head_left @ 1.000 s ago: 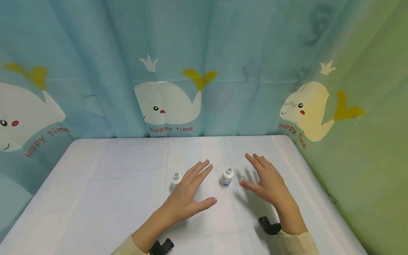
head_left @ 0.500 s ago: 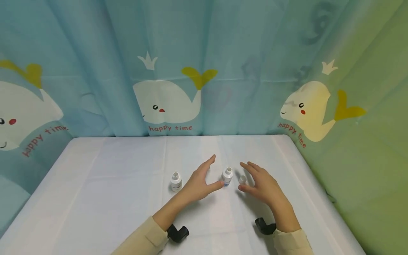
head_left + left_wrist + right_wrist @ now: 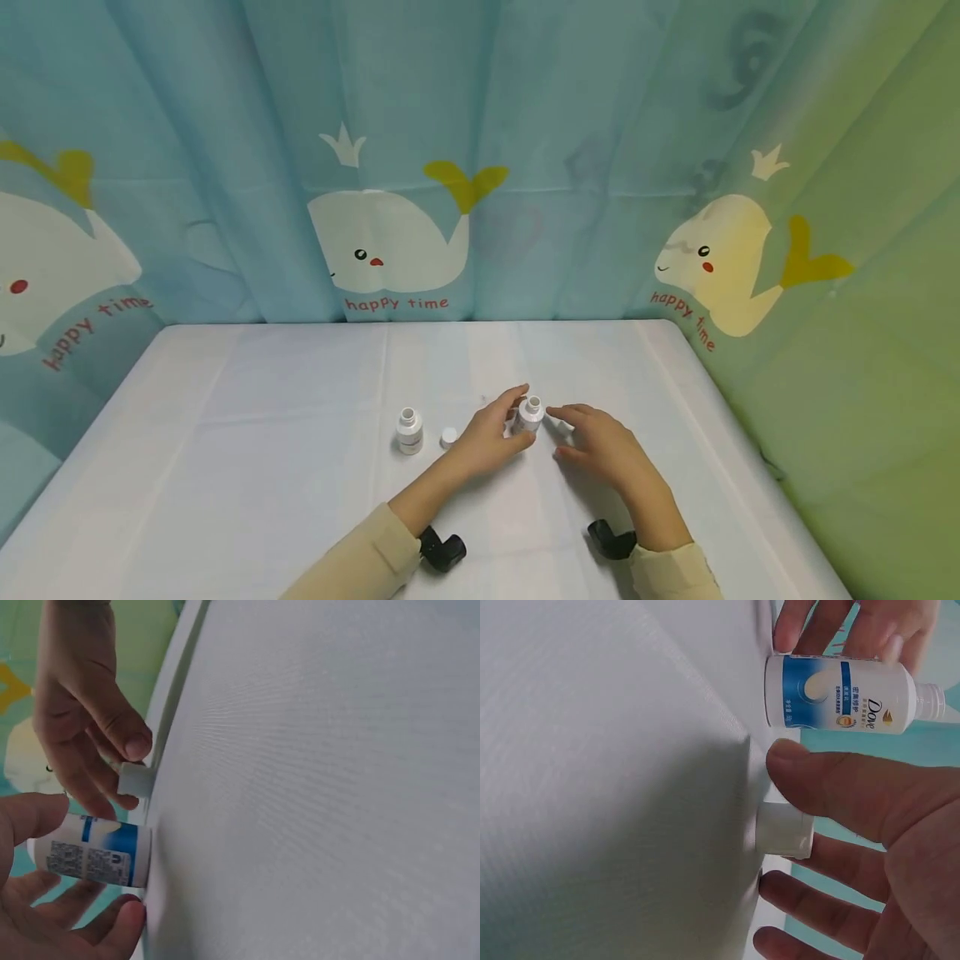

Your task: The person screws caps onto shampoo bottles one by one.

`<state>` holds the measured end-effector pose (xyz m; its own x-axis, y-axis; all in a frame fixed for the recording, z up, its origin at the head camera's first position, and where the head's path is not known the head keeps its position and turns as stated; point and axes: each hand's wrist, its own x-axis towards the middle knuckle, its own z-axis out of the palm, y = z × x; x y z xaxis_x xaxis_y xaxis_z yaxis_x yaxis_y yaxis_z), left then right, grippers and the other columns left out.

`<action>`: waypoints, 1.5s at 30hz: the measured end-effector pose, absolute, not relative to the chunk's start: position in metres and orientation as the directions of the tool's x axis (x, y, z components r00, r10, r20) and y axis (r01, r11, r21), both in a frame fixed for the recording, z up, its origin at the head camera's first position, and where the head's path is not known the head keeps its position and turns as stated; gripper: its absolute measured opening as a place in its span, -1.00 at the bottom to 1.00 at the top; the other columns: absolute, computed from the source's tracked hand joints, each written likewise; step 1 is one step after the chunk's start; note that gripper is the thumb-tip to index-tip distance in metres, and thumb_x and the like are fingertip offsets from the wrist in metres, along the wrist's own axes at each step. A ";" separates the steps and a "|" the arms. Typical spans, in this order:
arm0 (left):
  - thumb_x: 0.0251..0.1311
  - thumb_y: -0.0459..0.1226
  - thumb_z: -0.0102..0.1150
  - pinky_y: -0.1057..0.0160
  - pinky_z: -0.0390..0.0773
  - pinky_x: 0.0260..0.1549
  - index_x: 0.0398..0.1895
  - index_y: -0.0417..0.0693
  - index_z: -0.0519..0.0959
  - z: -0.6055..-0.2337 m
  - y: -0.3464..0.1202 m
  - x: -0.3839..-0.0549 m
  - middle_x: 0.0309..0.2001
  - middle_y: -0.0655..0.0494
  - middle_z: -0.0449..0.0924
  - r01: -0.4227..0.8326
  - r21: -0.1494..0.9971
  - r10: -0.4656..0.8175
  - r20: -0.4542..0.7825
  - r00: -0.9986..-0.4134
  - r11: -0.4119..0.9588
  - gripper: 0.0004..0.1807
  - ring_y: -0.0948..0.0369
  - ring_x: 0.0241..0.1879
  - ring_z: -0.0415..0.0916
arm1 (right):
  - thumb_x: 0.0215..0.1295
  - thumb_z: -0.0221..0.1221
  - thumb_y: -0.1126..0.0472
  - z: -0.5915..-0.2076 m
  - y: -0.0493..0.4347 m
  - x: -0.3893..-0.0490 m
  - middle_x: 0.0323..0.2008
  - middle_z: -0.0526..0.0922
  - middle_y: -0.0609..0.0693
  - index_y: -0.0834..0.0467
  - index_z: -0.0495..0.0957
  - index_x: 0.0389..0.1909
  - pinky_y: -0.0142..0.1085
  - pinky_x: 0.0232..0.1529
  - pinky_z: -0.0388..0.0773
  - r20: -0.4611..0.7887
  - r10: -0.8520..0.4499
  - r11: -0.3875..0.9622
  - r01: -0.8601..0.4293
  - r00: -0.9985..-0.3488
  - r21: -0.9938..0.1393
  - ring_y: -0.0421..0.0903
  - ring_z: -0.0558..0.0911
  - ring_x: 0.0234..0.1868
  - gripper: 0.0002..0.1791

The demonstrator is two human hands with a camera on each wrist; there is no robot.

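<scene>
A small white Dove bottle (image 3: 529,417) with an uncovered neck stands upright on the table; its blue label shows in the right wrist view. My left hand (image 3: 483,442) has thumb and fingers curled round this bottle (image 3: 94,847), the thumb on one side and the fingertips on the other. A white cap (image 3: 784,829) sits just right of the bottle. My right hand (image 3: 603,450) reaches around the cap, thumb and fingers spread apart, with a gap between thumb and cap.
A second uncapped white bottle (image 3: 409,432) stands to the left on the white-covered table (image 3: 262,467). Another white cap (image 3: 448,437) lies between it and my left forearm. Whale-print curtains (image 3: 397,242) hang behind the table and along its sides.
My left hand has moved right and come round the nearer bottle, exposing the left cap. My right hand has lowered toward the right cap, its fingers drawing in a little.
</scene>
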<state>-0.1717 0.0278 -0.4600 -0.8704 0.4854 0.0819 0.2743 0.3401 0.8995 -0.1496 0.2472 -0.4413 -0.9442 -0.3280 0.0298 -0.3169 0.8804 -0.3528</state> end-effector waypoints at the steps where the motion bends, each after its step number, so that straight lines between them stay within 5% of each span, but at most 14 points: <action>1: 0.29 -0.24 0.23 -0.10 0.48 0.20 0.49 -0.11 0.20 -0.461 0.027 -0.172 0.35 -0.11 0.43 0.278 0.898 0.484 0.085 -0.871 0.342 -0.27 -0.12 0.27 0.45 | 0.11 0.43 0.20 -0.442 0.246 -0.150 0.16 0.62 0.08 0.06 0.57 0.22 0.12 0.09 0.54 0.034 -0.330 0.880 -0.321 -0.943 -0.351 0.14 0.59 0.17 -0.40; 13: 0.26 -0.29 0.30 0.03 0.49 0.20 0.22 -0.02 0.42 -0.469 0.020 -0.179 0.15 0.01 0.60 0.314 0.882 0.446 0.137 -0.885 0.351 -0.52 0.06 0.16 0.56 | 0.05 0.32 0.44 -0.446 0.232 -0.158 -0.24 0.69 -0.11 0.01 0.72 -0.17 -0.17 -0.28 0.55 0.093 -0.321 0.879 -0.333 -0.942 -0.340 -0.17 0.57 -0.33 -0.65; 26: 0.23 -0.22 0.35 0.08 0.55 0.10 0.17 0.07 0.49 -0.460 0.007 -0.165 0.07 0.15 0.63 0.342 0.878 0.454 0.168 -0.875 0.334 -0.56 0.17 0.10 0.57 | 0.14 0.36 0.35 -0.435 0.236 -0.155 -0.14 0.72 -0.09 0.06 0.67 -0.04 -0.16 -0.20 0.60 0.153 -0.319 0.846 -0.353 -0.936 -0.399 -0.13 0.65 -0.23 -0.65; 32: 0.21 -0.11 0.38 0.08 0.56 0.08 0.17 0.22 0.50 -0.448 -0.007 -0.152 0.02 0.37 0.59 0.379 0.866 0.443 0.214 -0.870 0.326 -0.54 0.33 0.08 0.50 | 0.15 0.38 0.33 -0.426 0.235 -0.149 -0.17 0.72 -0.08 0.11 0.63 -0.09 -0.20 -0.25 0.67 0.313 -0.360 0.746 -0.473 -0.879 -0.469 -0.17 0.68 -0.24 -0.71; 39: 0.18 -0.10 0.40 0.26 0.62 -0.03 0.14 0.24 0.52 -0.437 -0.022 -0.139 0.02 0.36 0.58 0.360 0.902 0.482 0.211 -0.850 0.240 -0.55 0.23 0.01 0.55 | 0.09 0.39 0.47 -0.414 0.232 -0.138 -0.17 0.69 -0.06 0.16 0.61 -0.12 -0.28 -0.23 0.70 0.472 -0.366 0.546 -0.596 -0.802 -0.589 -0.19 0.65 -0.23 -0.67; 45: 0.10 -0.12 0.47 0.26 0.62 -0.12 0.07 0.31 0.56 -0.429 -0.035 -0.135 -0.04 0.45 0.61 0.363 0.898 0.488 0.208 -0.848 0.248 -0.55 0.28 -0.05 0.57 | 0.14 0.36 0.47 -0.398 0.223 -0.131 -0.14 0.66 -0.05 0.13 0.61 -0.08 -0.36 -0.16 0.67 0.500 -0.364 0.426 -0.617 -0.786 -0.661 -0.19 0.63 -0.21 -0.65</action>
<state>-0.1353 -0.0347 -0.4294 -0.8480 0.4875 0.2078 0.3627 0.2481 0.8983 -0.1315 0.2228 -0.3976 -0.7862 -0.3636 0.4997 -0.6174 0.4259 -0.6614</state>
